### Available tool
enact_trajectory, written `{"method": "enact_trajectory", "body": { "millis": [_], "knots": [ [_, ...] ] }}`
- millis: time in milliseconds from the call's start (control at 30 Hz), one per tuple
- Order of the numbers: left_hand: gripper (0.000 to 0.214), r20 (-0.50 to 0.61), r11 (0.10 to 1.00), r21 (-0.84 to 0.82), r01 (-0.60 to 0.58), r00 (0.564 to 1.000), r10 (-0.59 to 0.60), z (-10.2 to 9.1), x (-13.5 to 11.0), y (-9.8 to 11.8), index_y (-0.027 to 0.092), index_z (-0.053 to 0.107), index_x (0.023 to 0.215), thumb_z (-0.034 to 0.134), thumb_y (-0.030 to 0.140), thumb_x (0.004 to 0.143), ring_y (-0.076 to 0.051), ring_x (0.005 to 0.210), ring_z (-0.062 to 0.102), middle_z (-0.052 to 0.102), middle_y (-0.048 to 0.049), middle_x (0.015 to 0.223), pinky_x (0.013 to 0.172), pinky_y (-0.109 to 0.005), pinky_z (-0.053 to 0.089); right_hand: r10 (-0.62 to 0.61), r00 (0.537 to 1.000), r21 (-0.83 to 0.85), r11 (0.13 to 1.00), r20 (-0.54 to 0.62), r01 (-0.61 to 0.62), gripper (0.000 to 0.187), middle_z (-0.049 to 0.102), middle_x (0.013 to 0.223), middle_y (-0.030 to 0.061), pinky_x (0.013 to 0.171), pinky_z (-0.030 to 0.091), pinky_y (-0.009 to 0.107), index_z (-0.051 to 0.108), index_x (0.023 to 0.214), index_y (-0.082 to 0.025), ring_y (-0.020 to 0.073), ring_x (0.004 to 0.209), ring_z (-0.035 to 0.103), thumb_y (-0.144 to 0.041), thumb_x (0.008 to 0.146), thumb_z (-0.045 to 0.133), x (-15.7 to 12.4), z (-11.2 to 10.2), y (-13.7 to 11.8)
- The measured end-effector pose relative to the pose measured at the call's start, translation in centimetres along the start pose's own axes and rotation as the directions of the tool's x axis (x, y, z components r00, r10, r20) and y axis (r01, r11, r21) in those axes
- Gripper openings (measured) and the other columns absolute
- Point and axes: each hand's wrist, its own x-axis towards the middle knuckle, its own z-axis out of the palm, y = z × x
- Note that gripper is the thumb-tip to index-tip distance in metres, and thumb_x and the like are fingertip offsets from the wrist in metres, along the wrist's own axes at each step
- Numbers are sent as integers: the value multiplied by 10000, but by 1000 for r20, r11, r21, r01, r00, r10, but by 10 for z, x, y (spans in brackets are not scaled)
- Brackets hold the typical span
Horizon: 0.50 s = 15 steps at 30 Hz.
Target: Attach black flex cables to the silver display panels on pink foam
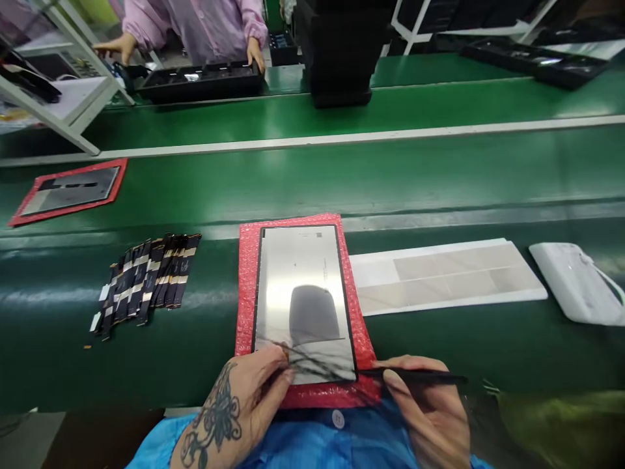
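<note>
A shiny rectangular panel (303, 293) with a black border lies on a red bubble-wrap pad (247, 286) on the green bench. My left hand (244, 404), tattooed on the back, rests on the pad's near left corner, its fingers pinched at the panel's bottom edge on something thin I cannot make out. My right hand (427, 407) sits at the pad's near right corner, closed on a thin black stick-like tool (420, 376) lying sideways along the panel's bottom edge.
A fan of black flex strips (146, 280) lies left of the pad. White sheets (444, 277) and a white case (576, 283) lie to the right. Another red-framed panel (71, 190) sits far left. Across the conveyor, a person in pink (195, 26) handles a black tray (200, 79).
</note>
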Motion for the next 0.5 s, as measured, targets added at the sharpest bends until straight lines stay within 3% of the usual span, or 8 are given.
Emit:
{"method": "enact_trajectory", "body": {
  "millis": [133,233,400,500],
  "knots": [
    [271,44,994,60,-88,995,85,-3,8,4,210,515,674,450,208,937,-80,473,550,587,52,581,428,-158,383,-102,989,-2,995,108,103,178,748,797,4,687,614,253,646,867,-285,192,729,729,-322,755,780,5,-12,12],
    [275,55,989,86,-117,992,112,-2,8,2,209,506,673,456,205,944,-69,473,552,574,65,581,441,-145,385,-133,983,5,991,127,133,179,750,802,-1,683,621,260,653,892,-291,196,736,736,-287,760,774,6,-16,18],
    [301,51,987,112,-118,992,113,1,3,-4,206,491,658,449,215,957,-60,435,506,515,79,547,445,-145,373,-126,982,-32,991,140,132,157,753,814,-6,675,610,227,639,905,-294,175,731,731,-298,792,748,2,-14,17],
    [296,53,988,111,-111,993,106,1,1,-6,206,499,663,449,214,955,-62,436,506,516,80,549,449,-145,377,-59,994,0,998,95,59,168,740,811,-19,692,593,201,630,888,-294,156,739,719,-343,787,755,-2,-9,14]
  ]
}}
